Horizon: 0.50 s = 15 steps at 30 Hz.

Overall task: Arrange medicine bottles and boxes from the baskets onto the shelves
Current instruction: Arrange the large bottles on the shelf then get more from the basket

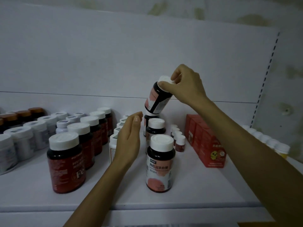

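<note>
Right hand (185, 86) up high, pinching the white cap of a dark bottle (157, 99) with a pink and white label. Bottle tilted, its bottom touching or just over the cap of the back bottle in a row of the same kind. Cannot tell which. Writing on the held bottle too small to read.

Left hand (129, 140) open and flat, fingers together, holding nothing, just left of that row.

Front bottle of the row (160, 163) standing straight on the white shelf (114, 190). White cap, dark body, a small dark tag reading something like "PIETRICK", then big Chinese words, then a pink round shape lower down. What is inside hidden by the dark sides.

On the left, a line of dark bottles with red labels (66, 163), front one showing a gold "Fe". More left, white tubs (24, 141) with grey stickers on their lids, and brown-capped bottles (24, 113) at the back.

On the right, tiny white-capped bottles (179, 141), then red boxes (206, 141) with a yellow cartoon face on the front one. Far right, a row of small white-capped bottles (270, 143), partly hidden by the right arm.
</note>
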Available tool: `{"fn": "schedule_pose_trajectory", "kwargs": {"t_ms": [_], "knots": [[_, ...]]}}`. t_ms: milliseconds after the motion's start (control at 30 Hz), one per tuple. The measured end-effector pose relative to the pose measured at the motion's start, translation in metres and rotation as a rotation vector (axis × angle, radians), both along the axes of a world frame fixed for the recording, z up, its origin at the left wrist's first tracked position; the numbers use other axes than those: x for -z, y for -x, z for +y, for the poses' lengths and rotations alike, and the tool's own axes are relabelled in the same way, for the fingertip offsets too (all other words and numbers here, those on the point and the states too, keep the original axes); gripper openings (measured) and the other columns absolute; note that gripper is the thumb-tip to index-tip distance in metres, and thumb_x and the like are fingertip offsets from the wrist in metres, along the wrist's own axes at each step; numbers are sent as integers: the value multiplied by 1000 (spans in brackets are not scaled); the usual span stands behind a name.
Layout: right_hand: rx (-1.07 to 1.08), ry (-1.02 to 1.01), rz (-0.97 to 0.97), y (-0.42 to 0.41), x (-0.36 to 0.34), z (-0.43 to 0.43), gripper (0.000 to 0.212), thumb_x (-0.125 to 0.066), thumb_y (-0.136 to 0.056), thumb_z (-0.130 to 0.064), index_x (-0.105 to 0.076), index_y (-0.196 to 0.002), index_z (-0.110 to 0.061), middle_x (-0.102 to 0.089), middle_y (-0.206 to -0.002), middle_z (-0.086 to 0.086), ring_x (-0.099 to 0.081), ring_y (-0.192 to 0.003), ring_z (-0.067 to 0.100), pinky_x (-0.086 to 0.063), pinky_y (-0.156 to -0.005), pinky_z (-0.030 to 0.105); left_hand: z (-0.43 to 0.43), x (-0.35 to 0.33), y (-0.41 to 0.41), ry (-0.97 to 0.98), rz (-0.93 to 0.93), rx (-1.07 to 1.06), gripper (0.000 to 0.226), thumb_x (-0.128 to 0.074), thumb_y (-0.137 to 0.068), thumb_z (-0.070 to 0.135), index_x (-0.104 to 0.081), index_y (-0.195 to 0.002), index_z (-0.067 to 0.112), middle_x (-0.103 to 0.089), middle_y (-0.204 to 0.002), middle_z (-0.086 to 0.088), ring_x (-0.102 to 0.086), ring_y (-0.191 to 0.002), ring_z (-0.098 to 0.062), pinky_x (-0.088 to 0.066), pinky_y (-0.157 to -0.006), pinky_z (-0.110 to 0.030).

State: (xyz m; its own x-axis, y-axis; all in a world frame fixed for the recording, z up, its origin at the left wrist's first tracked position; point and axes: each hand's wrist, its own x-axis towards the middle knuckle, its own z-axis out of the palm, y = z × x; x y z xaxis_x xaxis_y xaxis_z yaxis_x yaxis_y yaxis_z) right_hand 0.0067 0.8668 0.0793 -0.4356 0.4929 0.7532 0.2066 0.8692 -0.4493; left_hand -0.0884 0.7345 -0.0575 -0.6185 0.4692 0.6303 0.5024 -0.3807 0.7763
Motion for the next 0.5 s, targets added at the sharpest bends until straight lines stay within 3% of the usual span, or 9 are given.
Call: {"fn": "schedule_pose_trajectory", "kwargs": {"t_ms": [133,200,333,400,500], "knots": [[-279,128,257,-30,8,-26,28,-77,-77,-30,-51,-83,-22,-63,-85,3,-66,-81,23,-58,-70,38,-4,-5,0,-80,67,-49,43,-37,-92,46,-50,-128,24,-58,-126,11,-54,-119,-4,-44,-101,-29],[-453,269,327,-44,12,-40,23,-73,-82,-16,-50,-84,-19,-65,-85,11,-69,-79,26,-60,-69,39,-10,-12,-2,-151,-49,43,46,-40,-89,51,-49,-127,27,-60,-125,8,-57,-117,-8,-48,-98,-32],[-673,437,342,-62,20,-66,16,-61,-88,-2,-49,-90,-10,-66,-78,6,-68,-69,8,-57,-62,24,-42,-39,-16,-244,-341,418,99,-69,-55,77,-45,-136,25,-64,-121,-3,-64,-108,-22,-57,-75,-34],[-735,481,345,-64,23,-73,14,-60,-89,-2,-49,-92,-9,-67,-75,2,-68,-68,7,-56,-61,23,-59,-52,-24,-207,-318,490,93,-79,-51,64,-50,-130,25,-66,-115,-4,-67,-101,-24,-57,-68,-35],[-736,503,319,-60,23,-84,26,-71,-82,-24,-53,-95,-11,-69,-72,-5,-67,-72,7,-56,-62,24,-82,-62,-40,-119,-415,503,52,-69,-75,44,-56,-118,17,-68,-109,-14,-69,-94,-29,-57,-62,-29]]}}
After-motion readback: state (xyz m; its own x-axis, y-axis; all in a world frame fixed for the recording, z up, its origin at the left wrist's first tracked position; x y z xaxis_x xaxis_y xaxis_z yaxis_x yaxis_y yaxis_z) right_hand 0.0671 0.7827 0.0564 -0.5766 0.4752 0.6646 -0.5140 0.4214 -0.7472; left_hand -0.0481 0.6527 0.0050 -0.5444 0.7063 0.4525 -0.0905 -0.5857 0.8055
